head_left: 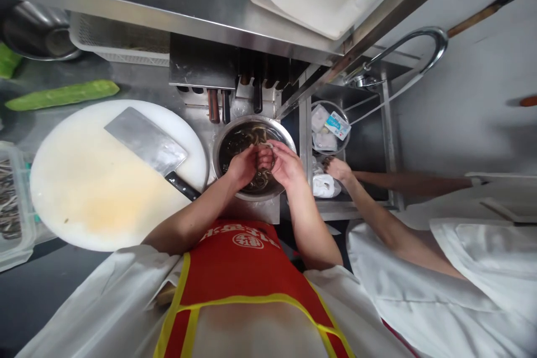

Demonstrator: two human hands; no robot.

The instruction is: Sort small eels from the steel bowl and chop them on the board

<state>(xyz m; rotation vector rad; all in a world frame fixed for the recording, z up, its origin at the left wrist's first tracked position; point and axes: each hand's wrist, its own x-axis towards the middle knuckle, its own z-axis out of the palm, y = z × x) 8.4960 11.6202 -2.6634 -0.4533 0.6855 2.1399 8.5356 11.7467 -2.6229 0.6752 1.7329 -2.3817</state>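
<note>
Both hands are over the bowl (253, 158) in front of the apron, which is full of dark strands (245, 140), with most of them apparently not yet handled. The left hand (242, 168) is curled nearly closed on a strand, and the right hand (285, 165) has its fingers (265, 158) bent in, pinching the same piece. The cleaver (146, 145) lies idle on the board (84, 190), and a co-worker's hand (338, 169) reaches into the sink (369, 145).

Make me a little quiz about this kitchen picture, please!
1. True or false: the cleaver lies on the round board.
2. Where are the left hand and right hand? A) over the bowl B) on the cucumber C) at the tap
3. What colour is the apron?

Key: 1 true; 2 A; 3 red with yellow trim.
</note>
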